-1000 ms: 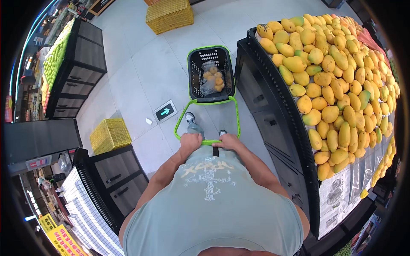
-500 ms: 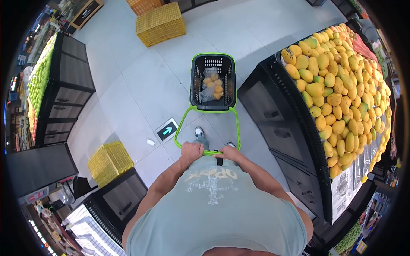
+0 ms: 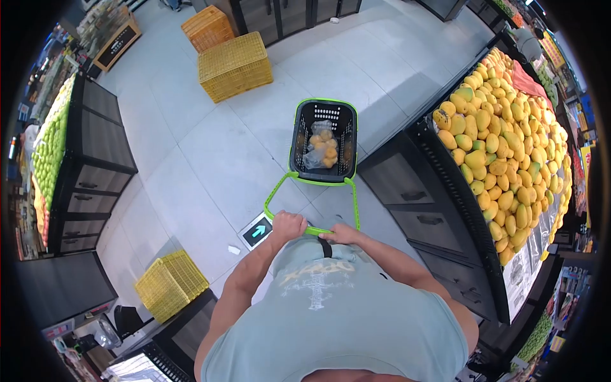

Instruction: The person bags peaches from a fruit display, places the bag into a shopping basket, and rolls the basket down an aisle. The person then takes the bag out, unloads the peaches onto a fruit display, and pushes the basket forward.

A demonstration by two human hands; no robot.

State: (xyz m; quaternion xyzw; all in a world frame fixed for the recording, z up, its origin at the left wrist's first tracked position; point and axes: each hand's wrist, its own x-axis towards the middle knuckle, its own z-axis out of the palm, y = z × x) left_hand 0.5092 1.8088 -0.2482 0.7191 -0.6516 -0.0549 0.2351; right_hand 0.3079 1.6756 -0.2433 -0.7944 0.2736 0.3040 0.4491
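Observation:
A black shopping basket [image 3: 347, 130] with a green rim stands on the floor in front of me. Its long green handle [image 3: 356, 204] reaches back to my waist. My left hand [image 3: 289, 225] is wrapped round the left part of the handle's crossbar. Farther right on the same bar, my right hand [image 3: 342, 234] is closed, near a dark strap [image 3: 326, 248] hanging over my shirt. Inside the basket lies a clear plastic bag of round orange-yellow fruit [image 3: 325, 151]; I cannot tell which kind.
A stand heaped with mangoes [image 3: 503, 153] rises close on the right. Yellow crates sit ahead [image 3: 235, 67] and at lower left [image 3: 170, 286], beside an orange crate [image 3: 207, 28]. Green fruit [image 3: 52, 143] fills a left stand. A floor arrow sign [image 3: 258, 230] lies near my left hand.
The view has shifted, so the basket and crates appear lower in it. My shoes have gone out of sight. Both hands keep their hold on the handle.

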